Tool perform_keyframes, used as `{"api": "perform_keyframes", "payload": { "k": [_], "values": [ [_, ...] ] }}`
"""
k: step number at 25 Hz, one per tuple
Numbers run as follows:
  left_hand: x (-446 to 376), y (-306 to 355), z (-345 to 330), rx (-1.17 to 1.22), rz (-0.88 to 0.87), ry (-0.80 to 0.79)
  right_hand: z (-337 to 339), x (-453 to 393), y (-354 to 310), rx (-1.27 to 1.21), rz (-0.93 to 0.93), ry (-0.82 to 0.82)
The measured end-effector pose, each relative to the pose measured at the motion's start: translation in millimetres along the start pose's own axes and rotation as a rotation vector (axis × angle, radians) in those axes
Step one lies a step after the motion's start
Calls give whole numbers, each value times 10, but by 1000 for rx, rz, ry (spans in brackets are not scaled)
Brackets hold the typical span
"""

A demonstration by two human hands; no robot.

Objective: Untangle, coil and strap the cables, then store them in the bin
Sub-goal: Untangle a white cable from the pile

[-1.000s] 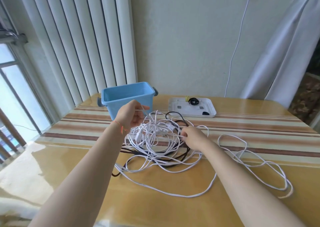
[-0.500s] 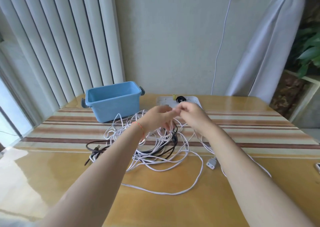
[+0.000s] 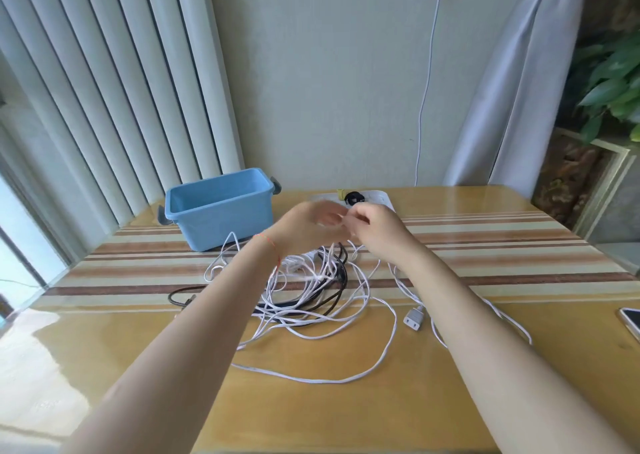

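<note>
I am at the untangling step: my left hand (image 3: pixel 308 226) and right hand (image 3: pixel 375 230) meet above the heap of white and black cables (image 3: pixel 308 290) mid-desk, right fingers pinching a white strand, left too blurred to tell; next I judge I must draw it free, the blue plastic bin (image 3: pixel 220 207) waiting far left

tangled white and black cables (image 3: pixel 311 290), blue bin (image 3: pixel 221 207)

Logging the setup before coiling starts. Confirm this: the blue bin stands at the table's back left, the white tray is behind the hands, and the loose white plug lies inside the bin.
One detail is wrong. The head view shows the loose white plug lying on the table, near the right forearm, not inside the blue bin. The bin at the back left and the white tray behind the hands are as stated.
</note>
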State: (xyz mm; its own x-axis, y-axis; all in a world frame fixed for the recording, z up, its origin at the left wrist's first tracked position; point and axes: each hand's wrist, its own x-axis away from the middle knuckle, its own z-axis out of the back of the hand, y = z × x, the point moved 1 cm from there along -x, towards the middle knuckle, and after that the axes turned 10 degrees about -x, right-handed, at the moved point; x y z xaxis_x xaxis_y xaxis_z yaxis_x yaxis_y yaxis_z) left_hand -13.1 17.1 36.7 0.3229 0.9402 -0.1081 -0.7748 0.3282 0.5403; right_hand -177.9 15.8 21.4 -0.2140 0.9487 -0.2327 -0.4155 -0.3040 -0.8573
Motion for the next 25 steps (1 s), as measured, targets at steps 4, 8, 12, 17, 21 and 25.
{"api": "perform_keyframes", "payload": {
  "k": [4, 8, 12, 17, 21, 25],
  "values": [
    [55, 125, -102, 490, 142, -72, 30, 21, -2, -81, 36, 64],
    [110, -71, -80, 206, 178, -237, 261, 13, 104, -150, 71, 377],
    [101, -238, -103, -420, 180, -284, 366, -36, 170, -214, 67, 619],
    [89, -437, 37, -475, 328, 224, 419, -32, 343, -55, -98, 824],
    [195, -425, 102, 437, 343, 38, 458, 10, 568, 272, -381, 732],
    [151, -315, 11, 596, 401, 102, 143, 39, 390, 363, -216, 275]
  ]
}}
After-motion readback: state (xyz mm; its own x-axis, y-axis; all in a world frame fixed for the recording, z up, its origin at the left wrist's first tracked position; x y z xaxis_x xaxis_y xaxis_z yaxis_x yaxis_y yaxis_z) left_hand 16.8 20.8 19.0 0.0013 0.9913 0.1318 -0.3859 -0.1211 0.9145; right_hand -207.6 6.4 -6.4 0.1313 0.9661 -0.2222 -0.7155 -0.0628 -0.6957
